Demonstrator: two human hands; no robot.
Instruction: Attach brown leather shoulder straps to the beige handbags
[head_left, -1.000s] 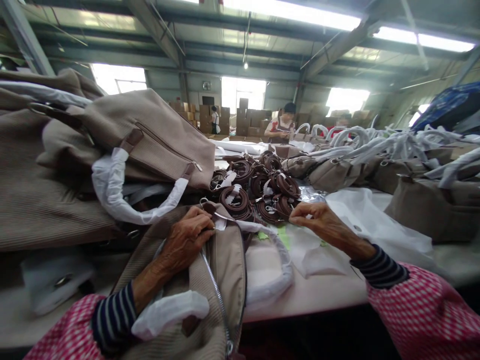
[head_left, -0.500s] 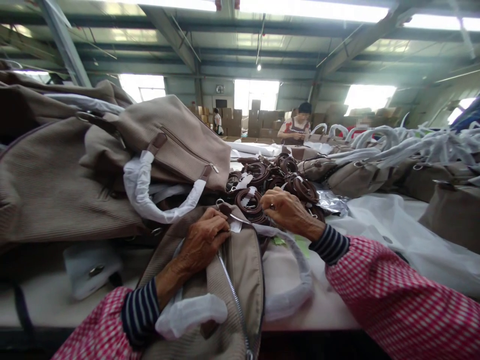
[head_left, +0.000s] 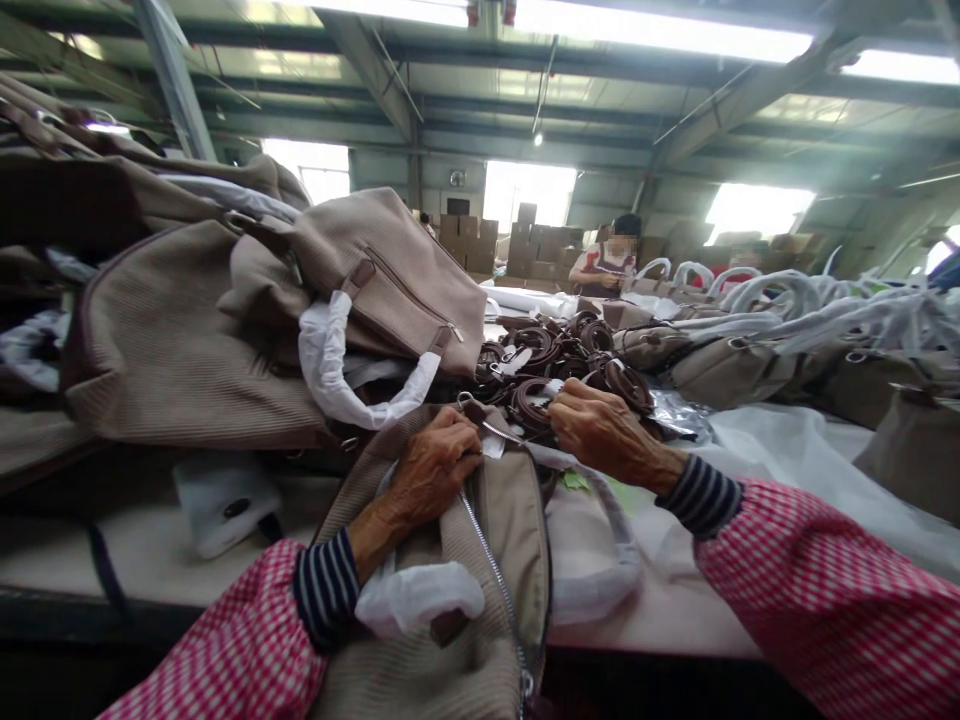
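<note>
A taupe ribbed handbag (head_left: 427,660) lies at the table's front edge, its zipper open and the tan lining showing. My left hand (head_left: 431,470) is closed on the bag's upper edge beside the zipper. White wrapping covers the bag's handle (head_left: 420,597) below that hand. Past the bag, my right hand (head_left: 607,430) has its fingers pinched at the white-wrapped part of a coiled brown strap (head_left: 531,400). The fingertips partly hide that coil. More coiled brown straps (head_left: 592,335) are heaped just behind it.
Other taupe handbags (head_left: 187,350) are piled at the left, one with a wrapped handle hanging toward me. At the right lie translucent sheeting (head_left: 787,460) and rows of bags with wrapped handles (head_left: 795,300). A co-worker (head_left: 611,260) is across the table, with cardboard boxes (head_left: 540,245) behind.
The view has swung left, so everything sits further right. My right hand's fingers have come onto the coiled strap's wrapped part. My left hand keeps its place on the bag.
</note>
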